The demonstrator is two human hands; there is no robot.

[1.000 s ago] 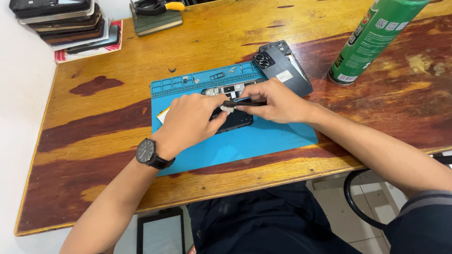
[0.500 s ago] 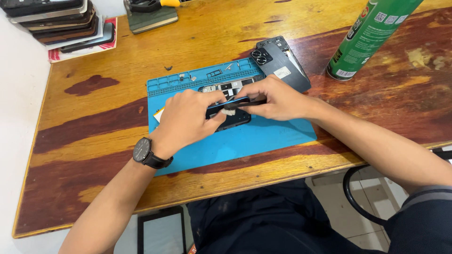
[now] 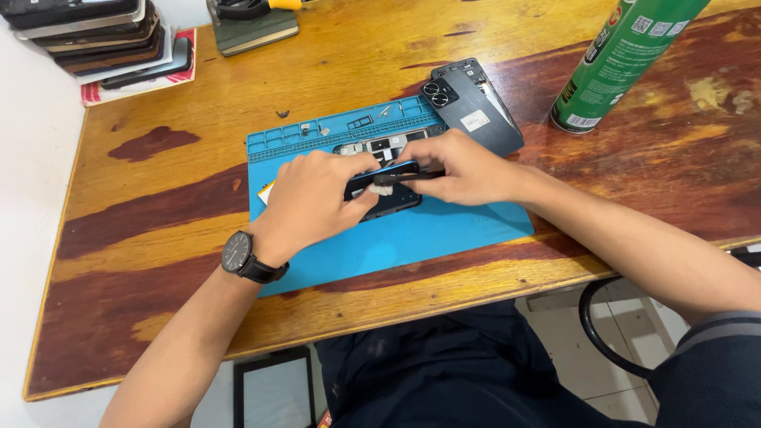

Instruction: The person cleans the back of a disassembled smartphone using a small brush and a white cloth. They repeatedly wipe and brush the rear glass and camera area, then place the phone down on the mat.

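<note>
Both hands meet over the middle of the flat blue rubber work mat (image 3: 444, 230) on the wooden worktop (image 3: 158, 206): the left hand (image 3: 317, 198) curls closed around the opened black phone with a blue rim (image 3: 384, 190), tilted up off the mat, while the right hand (image 3: 468, 168) pinches a thin dark tool at its upper edge. A slip there could gouge the phone's insides. Tiny loose parts (image 3: 313, 129) in the mat's far trays could be knocked away, and the detached dark grey back cover (image 3: 476, 107) lies at the mat's far right corner.

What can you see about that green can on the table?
The can is a tall green spray can, metal by its shine, with printed labels and small square codes near its upper part. It leans up and right in the picture, and its top is cut off by the edge. It stands on the wooden table, right of the blue mat. Nothing touches it.
</note>
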